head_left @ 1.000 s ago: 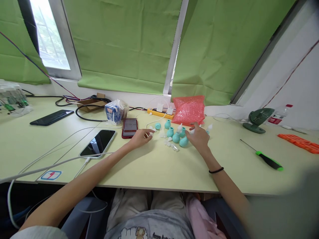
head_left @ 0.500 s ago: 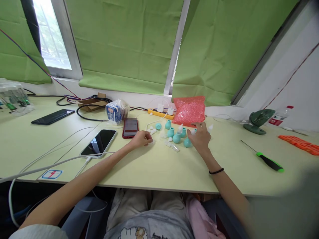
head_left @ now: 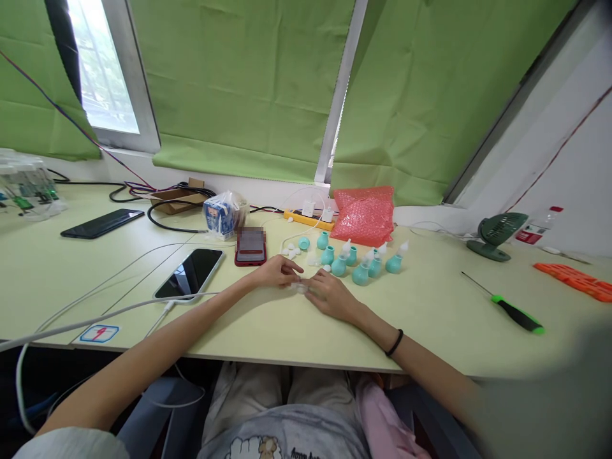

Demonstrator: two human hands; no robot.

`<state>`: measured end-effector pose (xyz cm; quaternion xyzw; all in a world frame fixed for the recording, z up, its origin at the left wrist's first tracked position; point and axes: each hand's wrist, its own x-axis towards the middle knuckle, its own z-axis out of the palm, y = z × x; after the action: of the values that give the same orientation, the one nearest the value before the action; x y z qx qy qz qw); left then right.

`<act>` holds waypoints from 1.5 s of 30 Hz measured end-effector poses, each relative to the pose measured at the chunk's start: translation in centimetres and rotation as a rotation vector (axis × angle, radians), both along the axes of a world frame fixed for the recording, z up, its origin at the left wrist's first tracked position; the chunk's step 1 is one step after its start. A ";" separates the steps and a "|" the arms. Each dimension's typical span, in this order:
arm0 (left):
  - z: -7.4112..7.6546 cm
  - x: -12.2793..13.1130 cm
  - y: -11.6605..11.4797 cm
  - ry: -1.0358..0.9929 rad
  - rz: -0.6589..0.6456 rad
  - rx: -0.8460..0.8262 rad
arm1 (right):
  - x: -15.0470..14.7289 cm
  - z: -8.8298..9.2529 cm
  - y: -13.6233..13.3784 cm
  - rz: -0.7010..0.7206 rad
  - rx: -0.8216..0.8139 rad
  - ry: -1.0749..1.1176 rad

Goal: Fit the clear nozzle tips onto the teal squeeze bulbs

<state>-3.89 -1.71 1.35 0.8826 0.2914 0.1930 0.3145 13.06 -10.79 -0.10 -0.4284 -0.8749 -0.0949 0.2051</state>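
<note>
My left hand (head_left: 277,271) and my right hand (head_left: 331,294) meet over the table, fingertips almost touching. Between them is a small clear plastic piece (head_left: 299,288); the fingers of both hands are closed on it. Several teal bulbs stand just beyond my right hand, some with clear pointed tips, such as one bulb (head_left: 360,274) and another at the right end (head_left: 394,264). Small white parts (head_left: 291,250) lie beyond my left hand, beside a teal bulb (head_left: 304,243) lying with its opening up.
A red phone (head_left: 250,247) and a white-cased phone (head_left: 190,274) with cables lie left of my hands. A red bubble-wrap pouch (head_left: 363,215) is at the back. Rightward are a screwdriver (head_left: 516,313), a green fan (head_left: 500,233) and an orange tray (head_left: 574,279).
My right hand has moved left and nearer, from the teal bulbs to my left hand. My left hand has shifted slightly right. More bulbs with clear tips are uncovered.
</note>
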 end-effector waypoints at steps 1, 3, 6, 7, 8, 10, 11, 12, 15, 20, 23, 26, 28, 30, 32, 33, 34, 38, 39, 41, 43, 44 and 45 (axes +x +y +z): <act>0.2 -0.1 0.2 0.006 0.035 0.044 | 0.1 -0.1 0.1 -0.008 -0.002 0.002; 0.4 -0.5 0.7 0.013 0.144 0.159 | 0.1 -0.3 0.1 -0.024 -0.008 0.005; 0.1 -1.1 1.7 0.052 0.310 0.333 | 0.0 -0.4 -0.1 -0.044 -0.014 0.017; -0.1 -1.2 2.0 0.078 0.341 0.374 | -0.1 -0.4 -0.1 -0.049 -0.016 0.022; -0.3 -1.3 2.1 0.105 0.357 0.407 | -0.1 -0.4 -0.2 -0.053 -0.019 0.027; -0.7 -1.2 2.3 0.156 0.359 0.453 | -0.2 -0.4 -0.3 -0.054 -0.024 0.037; -0.9 -1.0 2.2 0.177 0.351 0.470 | -0.2 -0.4 -0.3 -0.053 -0.026 0.042; -1.0 -0.9 2.1 0.194 0.341 0.484 | -0.2 -0.4 -0.3 -0.051 -0.028 0.047; -1.0 -0.4 1.6 0.225 0.314 0.508 | -0.2 -0.4 -0.2 -0.043 -0.031 0.065; -0.6 -0.1 1.0 0.190 0.247 0.474 | -0.1 -0.7 -0.1 -0.037 -0.029 0.099; -0.2 -0.2 0.7 0.120 0.190 0.400 | 0.0 -0.8 -0.1 -0.043 -0.027 0.120; 0.2 -0.3 0.4 0.032 0.117 0.279 | 0.0 -0.9 -0.1 -0.050 -0.027 0.139; 0.4 -0.3 0.2 -0.018 0.045 0.188 | 0.0 -0.9 -0.1 -0.051 -0.030 0.148; 0.5 -0.3 -0.1 -0.051 -0.036 0.110 | 0.0 -0.8 -0.2 -0.049 -0.035 0.155; 0.4 -0.2 -0.2 -0.067 -0.103 0.051 | 0.0 -0.7 -0.2 -0.047 -0.040 0.159; 0.2 -0.1 -0.3 -0.072 -0.127 0.028 | 0.0 -0.7 -0.3 -0.046 -0.043 0.161; 0.1 -0.1 -0.4 -0.076 -0.144 0.010 | 0.0 -0.7 -0.3 -0.045 -0.046 0.162; -0.4 0.0 -0.3 -0.094 -0.180 -0.031 | 0.0 -0.8 -0.2 -0.046 -0.059 0.165; -0.5 0.0 -0.3 -0.099 -0.183 -0.036 | 0.0 -0.8 -0.2 -0.047 -0.062 0.166; -0.5 0.0 -0.2 -0.109 -0.184 -0.039 | 0.1 -0.8 -0.2 -0.049 -0.066 0.169; -0.5 0.0 -0.2 -0.115 -0.181 -0.040 | 0.0 -0.8 -0.2 -0.049 -0.070 0.171; -0.5 0.0 -0.2 -0.118 -0.180 -0.041 | 0.0 -0.8 -0.2 -0.049 -0.072 0.172; -0.5 0.0 -0.2 -0.121 -0.177 -0.041 | 0.0 -0.8 -0.2 -0.048 -0.074 0.173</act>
<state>-3.86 -1.96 0.84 0.8850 0.1967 0.2112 0.3653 13.05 -11.04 -0.86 -0.4633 -0.8463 -0.0300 0.2614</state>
